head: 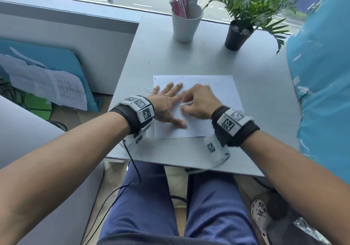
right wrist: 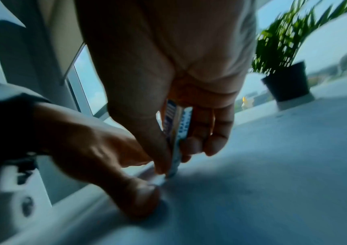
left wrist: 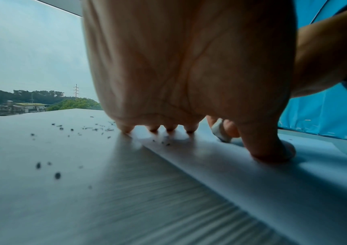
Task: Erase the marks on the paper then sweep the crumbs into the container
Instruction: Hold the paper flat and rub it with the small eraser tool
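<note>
A white sheet of paper [head: 217,93] lies flat on the grey table [head: 265,97]. My left hand [head: 166,102] lies flat on the sheet's left part, fingers spread and straight, pressing it down. My right hand [head: 197,102] pinches a white eraser [head: 184,104] in a blue printed sleeve [right wrist: 175,132], its tip on the paper just beside the left thumb. The eraser [left wrist: 220,131] also shows behind the left thumb in the left wrist view. Dark eraser crumbs [head: 143,89] lie on the table left of the paper; crumbs [left wrist: 84,129] look scattered there too.
A white cup [head: 186,22] with pens stands at the back of the table, with a black potted plant [head: 238,36] to its right. Blue plastic sheeting [head: 322,74] borders the table's right side. A window runs behind. My legs are under the near edge.
</note>
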The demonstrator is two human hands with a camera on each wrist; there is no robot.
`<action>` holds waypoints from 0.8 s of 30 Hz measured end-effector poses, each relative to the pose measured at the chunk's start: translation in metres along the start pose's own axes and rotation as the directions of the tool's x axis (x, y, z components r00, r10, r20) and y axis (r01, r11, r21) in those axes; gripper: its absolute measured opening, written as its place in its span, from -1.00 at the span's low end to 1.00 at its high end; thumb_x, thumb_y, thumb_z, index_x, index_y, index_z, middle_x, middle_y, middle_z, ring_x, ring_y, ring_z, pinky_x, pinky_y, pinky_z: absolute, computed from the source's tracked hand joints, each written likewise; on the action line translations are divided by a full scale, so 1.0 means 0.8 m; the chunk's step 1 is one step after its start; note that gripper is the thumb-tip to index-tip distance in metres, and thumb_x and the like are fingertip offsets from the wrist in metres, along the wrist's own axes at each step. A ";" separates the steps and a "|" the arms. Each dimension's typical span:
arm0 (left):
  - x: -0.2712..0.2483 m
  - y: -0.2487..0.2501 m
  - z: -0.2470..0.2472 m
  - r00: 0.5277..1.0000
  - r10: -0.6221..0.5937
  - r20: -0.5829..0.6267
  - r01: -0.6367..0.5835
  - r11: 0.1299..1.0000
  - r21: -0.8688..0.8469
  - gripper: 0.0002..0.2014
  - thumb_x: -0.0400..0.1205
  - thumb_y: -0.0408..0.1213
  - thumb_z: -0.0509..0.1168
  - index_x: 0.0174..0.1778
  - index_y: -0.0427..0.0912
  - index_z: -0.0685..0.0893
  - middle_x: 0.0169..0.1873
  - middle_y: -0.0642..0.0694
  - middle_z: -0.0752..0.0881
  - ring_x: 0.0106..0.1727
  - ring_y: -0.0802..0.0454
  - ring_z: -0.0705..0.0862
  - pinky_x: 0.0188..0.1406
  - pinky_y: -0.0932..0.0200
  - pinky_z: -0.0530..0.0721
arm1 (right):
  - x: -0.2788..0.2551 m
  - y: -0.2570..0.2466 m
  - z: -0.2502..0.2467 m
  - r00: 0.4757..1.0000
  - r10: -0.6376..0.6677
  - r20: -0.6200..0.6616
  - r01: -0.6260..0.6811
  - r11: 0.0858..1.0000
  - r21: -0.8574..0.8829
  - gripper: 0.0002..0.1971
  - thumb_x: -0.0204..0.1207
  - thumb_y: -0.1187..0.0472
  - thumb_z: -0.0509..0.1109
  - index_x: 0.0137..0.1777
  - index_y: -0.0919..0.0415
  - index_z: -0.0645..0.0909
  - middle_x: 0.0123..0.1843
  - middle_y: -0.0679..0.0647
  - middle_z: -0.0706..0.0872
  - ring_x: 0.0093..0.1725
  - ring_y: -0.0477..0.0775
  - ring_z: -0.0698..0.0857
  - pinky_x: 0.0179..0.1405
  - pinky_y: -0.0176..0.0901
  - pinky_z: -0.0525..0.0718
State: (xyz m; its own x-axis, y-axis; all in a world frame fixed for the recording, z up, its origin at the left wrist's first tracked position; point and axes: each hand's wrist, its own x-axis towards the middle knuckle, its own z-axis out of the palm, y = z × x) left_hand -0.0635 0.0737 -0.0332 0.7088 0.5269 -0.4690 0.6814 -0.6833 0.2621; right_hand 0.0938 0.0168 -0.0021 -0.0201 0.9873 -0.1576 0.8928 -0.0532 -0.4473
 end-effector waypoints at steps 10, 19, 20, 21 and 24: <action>-0.005 0.013 -0.003 0.965 -0.066 -0.255 0.113 0.979 0.172 -0.01 0.43 0.55 0.21 0.70 0.07 0.20 0.67 -0.16 0.21 0.64 -0.22 0.22 0.65 -0.24 0.08 | 0.002 0.065 -0.025 0.984 0.159 -0.079 -0.161 0.987 -0.019 -0.92 0.34 0.18 0.54 -0.18 0.04 0.82 -0.02 0.03 0.77 0.02 0.05 0.72 0.06 -0.19 0.69; 0.008 -0.012 -0.020 0.991 0.051 -0.125 -0.065 0.992 -0.110 0.10 0.35 0.31 0.53 0.73 0.12 0.13 0.77 -0.11 -0.11 0.76 -0.04 -0.14 0.73 -0.16 -0.13 | 0.027 0.050 -0.026 0.986 0.115 -0.120 -0.110 0.993 0.049 -0.90 0.33 0.13 0.58 -0.16 0.08 0.84 -0.08 0.02 0.78 0.02 0.05 0.72 0.04 -0.16 0.70; 0.009 -0.013 -0.020 0.995 0.041 -0.094 -0.051 0.994 -0.097 0.13 0.37 0.33 0.50 0.76 0.14 0.02 0.76 -0.09 -0.18 0.76 -0.03 -0.21 0.71 -0.15 -0.20 | 0.026 0.045 -0.021 0.985 0.111 -0.131 -0.105 0.993 0.053 -0.89 0.34 0.13 0.57 -0.15 0.09 0.84 -0.08 0.02 0.78 0.02 0.04 0.71 0.04 -0.17 0.69; 0.011 -0.015 -0.019 0.997 0.031 -0.071 -0.037 0.996 -0.085 0.15 0.38 0.35 0.47 0.77 0.16 -0.05 0.75 -0.08 -0.23 0.75 -0.02 -0.26 0.70 -0.15 -0.24 | 0.024 0.040 -0.014 0.986 0.097 -0.134 -0.092 0.995 0.047 -0.89 0.35 0.13 0.56 -0.14 0.10 0.84 -0.06 0.02 0.78 0.02 0.04 0.71 0.05 -0.17 0.69; 0.014 -0.017 -0.018 0.999 0.026 -0.040 -0.029 0.997 -0.073 0.17 0.36 0.40 0.42 0.76 0.19 -0.13 0.74 -0.07 -0.30 0.74 -0.03 -0.32 0.70 -0.18 -0.28 | 0.009 0.024 0.000 0.999 -0.032 -0.027 0.033 0.998 0.052 -0.89 0.35 0.15 0.55 -0.15 0.10 0.84 -0.11 0.02 0.81 -0.07 -0.02 0.75 0.01 -0.21 0.72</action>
State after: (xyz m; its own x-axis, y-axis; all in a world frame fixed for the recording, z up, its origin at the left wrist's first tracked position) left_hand -0.0624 0.0964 -0.0296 0.7328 0.5290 -0.4280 0.6723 -0.6596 0.3359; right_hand 0.1110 0.0226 -0.0115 -0.0360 0.9922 -0.1192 0.8669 -0.0284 -0.4977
